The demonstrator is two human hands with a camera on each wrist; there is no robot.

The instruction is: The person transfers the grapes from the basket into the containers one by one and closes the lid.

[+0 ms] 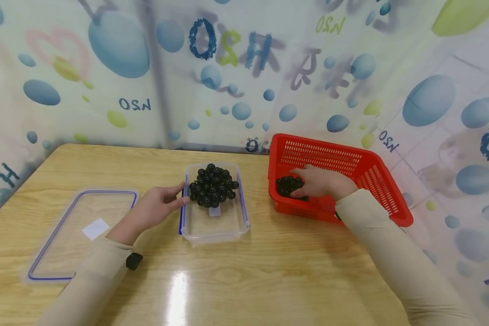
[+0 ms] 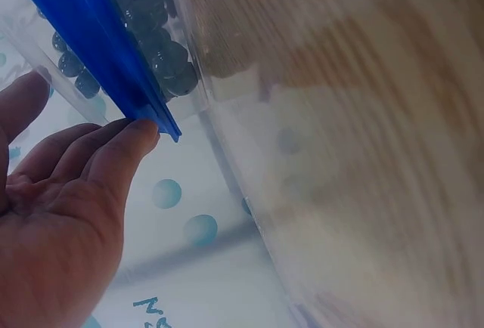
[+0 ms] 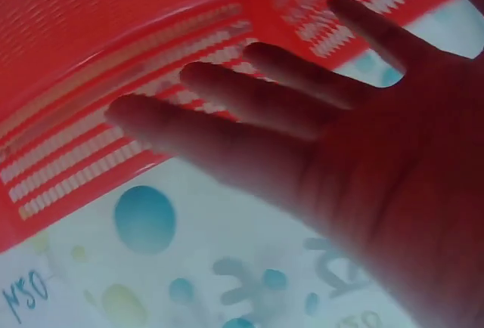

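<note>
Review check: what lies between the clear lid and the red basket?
The left hand and the clear container it touches, with a dark, grape-like bunch inside; the head view shows this.

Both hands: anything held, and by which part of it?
Nothing appears held. The right hand has its fingers extended beside the dark grapes in the red basket; the left hand only touches the blue side flap of the clear container.

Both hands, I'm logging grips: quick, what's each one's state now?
Left hand: open, fingers touching the blue clasp.
Right hand: open beside dark grapes in the red basket.
</note>
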